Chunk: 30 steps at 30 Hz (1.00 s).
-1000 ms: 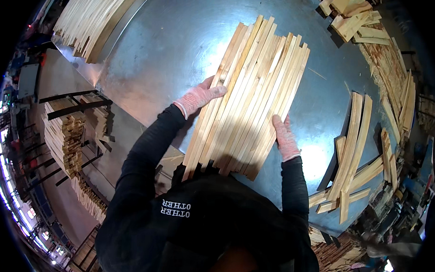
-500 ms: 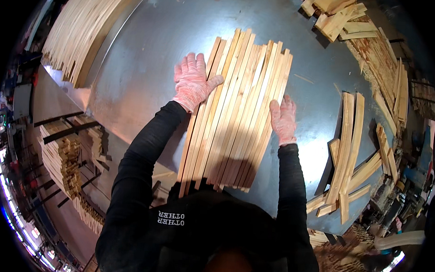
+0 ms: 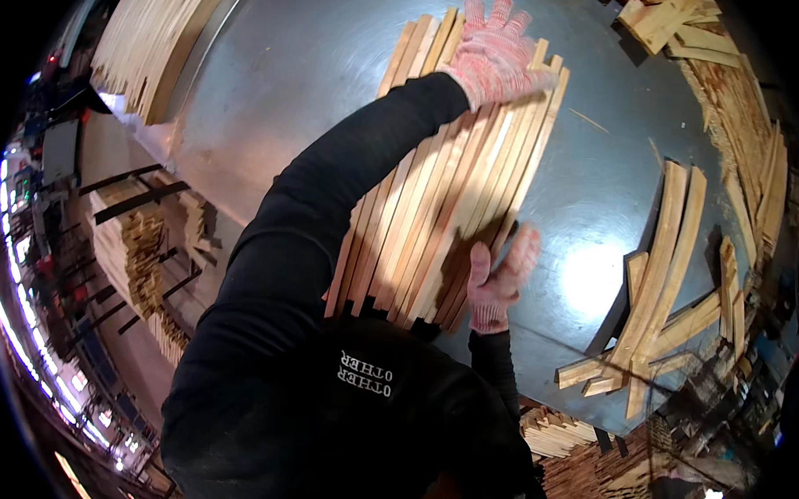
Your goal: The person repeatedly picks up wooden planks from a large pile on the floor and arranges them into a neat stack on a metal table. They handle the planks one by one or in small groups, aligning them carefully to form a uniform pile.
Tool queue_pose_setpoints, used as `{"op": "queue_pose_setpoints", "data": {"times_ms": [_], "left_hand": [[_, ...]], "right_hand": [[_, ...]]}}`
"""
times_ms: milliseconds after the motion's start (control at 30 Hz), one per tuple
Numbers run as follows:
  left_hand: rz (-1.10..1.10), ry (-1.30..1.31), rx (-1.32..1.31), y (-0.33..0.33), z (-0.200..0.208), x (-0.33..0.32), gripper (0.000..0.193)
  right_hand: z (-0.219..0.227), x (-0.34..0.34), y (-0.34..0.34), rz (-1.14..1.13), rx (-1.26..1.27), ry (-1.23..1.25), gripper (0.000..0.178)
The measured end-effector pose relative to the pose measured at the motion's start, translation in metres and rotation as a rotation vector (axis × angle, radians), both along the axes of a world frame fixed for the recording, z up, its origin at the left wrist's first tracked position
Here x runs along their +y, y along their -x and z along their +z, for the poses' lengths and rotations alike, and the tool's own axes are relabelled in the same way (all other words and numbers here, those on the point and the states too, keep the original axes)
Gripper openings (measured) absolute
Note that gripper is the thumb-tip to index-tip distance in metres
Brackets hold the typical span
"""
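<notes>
A row of long, narrow wooden strips (image 3: 419, 197) lies side by side on the grey metal table (image 3: 273, 95), running away from my body. My left hand (image 3: 494, 55), in a red-and-white knit glove, reaches across to the far ends of the strips. Its fingers are spread and point away from me. My right hand (image 3: 502, 279), gloved the same way, is beside the right edge of the row near its close end, with thumb and fingers apart. My left forearm covers part of the strips.
Several loose, crossed wooden pieces (image 3: 653, 285) lie on the table's right side. Offcuts (image 3: 680, 22) sit at the far right corner. A large stack of strips (image 3: 152, 38) stands at the far left, and more stacked wood (image 3: 131, 249) rests on a rack at the left.
My left hand has gone from the left edge of the row to its far ends, toward the right. My right hand has drawn back nearer to me along the right edge.
</notes>
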State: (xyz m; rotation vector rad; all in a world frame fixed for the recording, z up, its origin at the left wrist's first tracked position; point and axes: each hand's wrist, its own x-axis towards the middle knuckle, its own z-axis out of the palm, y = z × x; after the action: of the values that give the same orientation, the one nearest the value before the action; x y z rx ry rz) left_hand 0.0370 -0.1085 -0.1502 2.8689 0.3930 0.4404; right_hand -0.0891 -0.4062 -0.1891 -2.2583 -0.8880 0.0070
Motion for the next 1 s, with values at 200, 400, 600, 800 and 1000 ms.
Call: {"op": "queue_pose_setpoints", "data": {"times_ms": [200, 400, 600, 800, 1000], "left_hand": [[-0.102, -0.054, -0.097, 0.034, 0.106, 0.004, 0.039], [-0.264, -0.379, 0.237, 0.095, 0.179, 0.015, 0.044], [-0.205, -0.729, 0.768, 0.210, 0.196, 0.091, 0.050], [0.726, 0.055, 0.740, 0.370, 0.042, 0.112, 0.052], [0.460, -0.203, -0.015, 0.315, -0.008, 0.070, 0.074]], "right_hand": [[0.049, 0.050, 0.040, 0.049, 0.480, -0.092, 0.082], [0.149, 0.062, -0.032, 0.310, 1.125, -0.193, 0.064], [0.165, 0.050, -0.104, 0.179, 0.395, -0.264, 0.076], [0.015, 0.002, -0.094, -0.140, 0.477, 0.153, 0.058], [-0.063, 0.008, -0.085, -0.147, 0.472, 0.156, 0.062]]}}
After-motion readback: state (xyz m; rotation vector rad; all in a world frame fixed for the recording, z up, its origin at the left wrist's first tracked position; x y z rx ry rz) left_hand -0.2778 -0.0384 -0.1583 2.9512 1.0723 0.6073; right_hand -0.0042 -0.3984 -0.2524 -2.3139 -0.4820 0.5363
